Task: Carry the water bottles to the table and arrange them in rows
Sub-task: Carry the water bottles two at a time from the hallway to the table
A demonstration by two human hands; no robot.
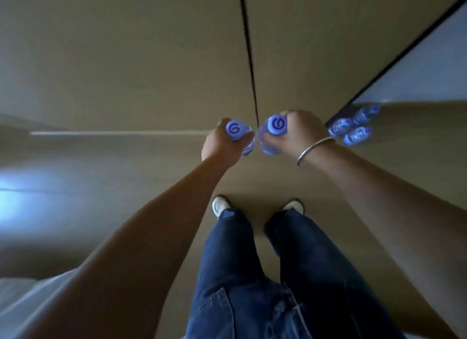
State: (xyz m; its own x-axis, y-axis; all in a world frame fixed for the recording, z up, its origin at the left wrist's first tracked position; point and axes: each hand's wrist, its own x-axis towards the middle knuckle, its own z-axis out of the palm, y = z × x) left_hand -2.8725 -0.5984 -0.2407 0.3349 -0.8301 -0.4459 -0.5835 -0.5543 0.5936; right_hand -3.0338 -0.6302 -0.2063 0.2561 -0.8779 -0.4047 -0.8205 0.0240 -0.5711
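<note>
My left hand [219, 143] grips a clear water bottle [238, 132] with a blue cap, held upright in front of me. My right hand [300, 131] grips a second blue-capped bottle [274, 131] right beside it, and the two bottles almost touch. A silver bangle sits on my right wrist. To the right, three more water bottles [353, 127] lie blurred close together beside a dark edge; I cannot tell whether they rest on the floor or on a surface.
I stand on a tan tiled floor [126, 73] with a dark seam running away from me. A pale panel with a dark edge [404, 58] slants across the upper right. My jeans and white shoes [219, 206] show below.
</note>
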